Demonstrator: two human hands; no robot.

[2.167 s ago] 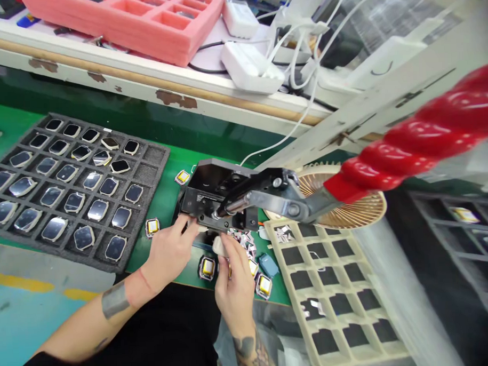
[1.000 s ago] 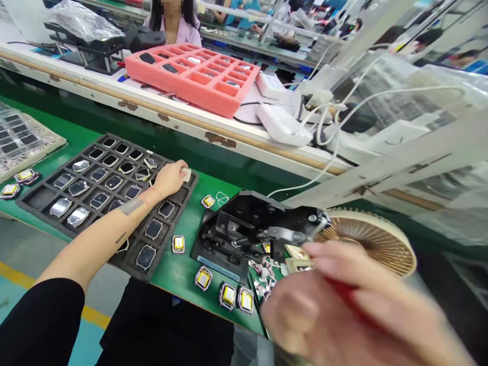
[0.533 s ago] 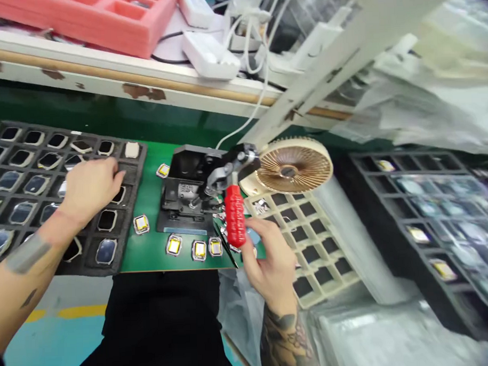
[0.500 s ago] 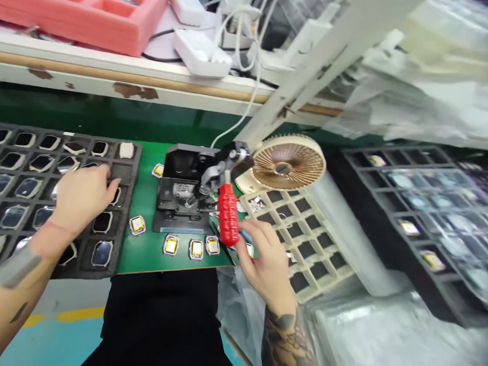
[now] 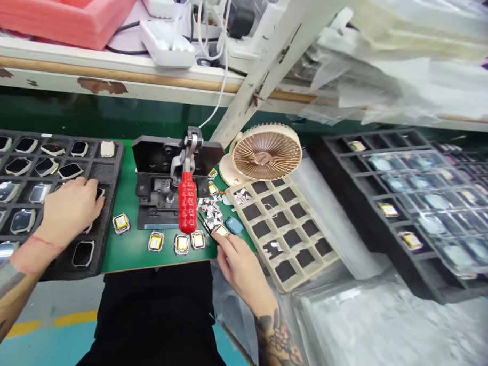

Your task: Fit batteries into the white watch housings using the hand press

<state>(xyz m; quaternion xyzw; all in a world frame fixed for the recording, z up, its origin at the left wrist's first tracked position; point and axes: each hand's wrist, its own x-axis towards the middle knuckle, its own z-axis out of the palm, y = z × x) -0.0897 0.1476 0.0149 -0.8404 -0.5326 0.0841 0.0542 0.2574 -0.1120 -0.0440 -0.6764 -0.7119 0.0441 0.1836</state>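
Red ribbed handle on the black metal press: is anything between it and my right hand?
Yes: on the green tabletop, a thin black tool and a square white-and-yellow module lie between your right hand and the handle. From above, the approach looks open.

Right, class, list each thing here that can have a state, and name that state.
Grey foam tray: mostly filled
Cream tray: scraps in some cells
Pale watch case: plain side up
Red handle: pointing toward the person
Fan: running or off, cannot tell
Left hand: over the grey tray
Right hand: fingertips on a watch part
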